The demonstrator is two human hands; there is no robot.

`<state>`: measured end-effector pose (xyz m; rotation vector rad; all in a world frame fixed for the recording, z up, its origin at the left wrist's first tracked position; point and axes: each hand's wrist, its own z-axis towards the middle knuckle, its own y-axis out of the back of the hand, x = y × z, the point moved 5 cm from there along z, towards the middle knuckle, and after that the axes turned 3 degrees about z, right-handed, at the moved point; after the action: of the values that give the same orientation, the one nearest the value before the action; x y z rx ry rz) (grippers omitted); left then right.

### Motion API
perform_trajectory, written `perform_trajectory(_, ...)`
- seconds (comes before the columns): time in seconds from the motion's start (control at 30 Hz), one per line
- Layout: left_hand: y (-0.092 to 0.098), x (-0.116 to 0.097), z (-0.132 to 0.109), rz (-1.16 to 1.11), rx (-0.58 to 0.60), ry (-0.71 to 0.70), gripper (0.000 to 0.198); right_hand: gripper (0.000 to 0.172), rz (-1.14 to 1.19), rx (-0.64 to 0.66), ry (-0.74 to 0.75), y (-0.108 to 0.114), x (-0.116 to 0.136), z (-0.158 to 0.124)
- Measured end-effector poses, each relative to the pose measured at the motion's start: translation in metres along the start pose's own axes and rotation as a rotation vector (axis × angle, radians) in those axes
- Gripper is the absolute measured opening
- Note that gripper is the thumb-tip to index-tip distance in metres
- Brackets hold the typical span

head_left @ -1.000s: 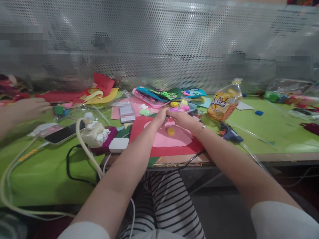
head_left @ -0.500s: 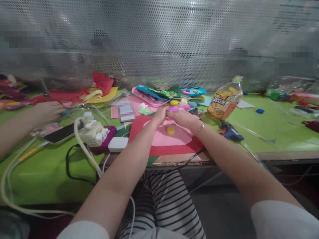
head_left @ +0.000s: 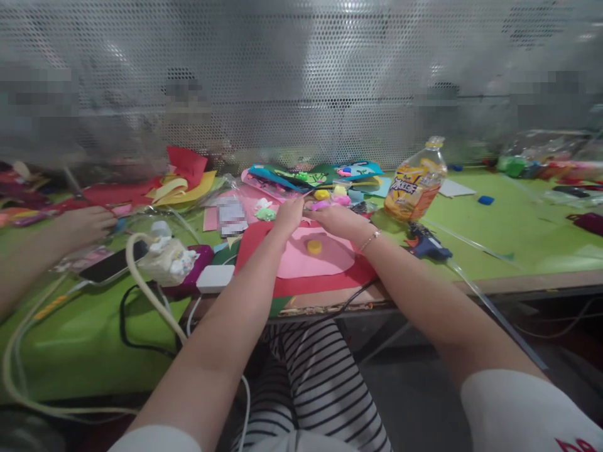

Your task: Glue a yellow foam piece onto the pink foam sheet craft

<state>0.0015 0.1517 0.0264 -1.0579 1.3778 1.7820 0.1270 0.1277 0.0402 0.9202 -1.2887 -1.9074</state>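
Note:
My left hand (head_left: 287,215) and my right hand (head_left: 333,218) meet at the far edge of a pink foam shape (head_left: 315,258) that lies on a red sheet (head_left: 301,284). Both hands have their fingers pinched together around something small that I cannot make out. A yellow round piece (head_left: 314,246) rests on the pink shape just below my hands. A bracelet is on my right wrist. Small coloured foam bits (head_left: 330,196) lie just beyond my fingertips.
An orange drink bottle (head_left: 415,182) leans at right, with a blue glue gun (head_left: 426,245) near it. A phone (head_left: 113,262), white charger (head_left: 215,277) and cables lie at left. Another person's hand (head_left: 85,224) rests at far left. Perforated metal screen (head_left: 301,81) behind.
My hands stay together over the pink shape; the view has shifted slightly. The other person's hand at left has moved a little to the right.

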Motion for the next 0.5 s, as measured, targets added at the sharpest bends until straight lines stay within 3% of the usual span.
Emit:
perform_trajectory(0.1,0.011,-0.006,-0.004,0.334,-0.108,-0.113,0.019,0.05,0.037,-0.06,-0.02,0.008,-0.006,-0.002)
perform_trajectory(0.23,0.019,0.002,-0.006,0.611,-0.191,-0.021,0.037,0.043,0.037,-0.078,-0.192,0.018,-0.024,-0.005)
perform_trajectory(0.5,0.017,0.014,-0.003,0.833,-0.203,-0.026,0.04,0.029,0.012,0.026,-0.624,0.019,-0.077,-0.033)
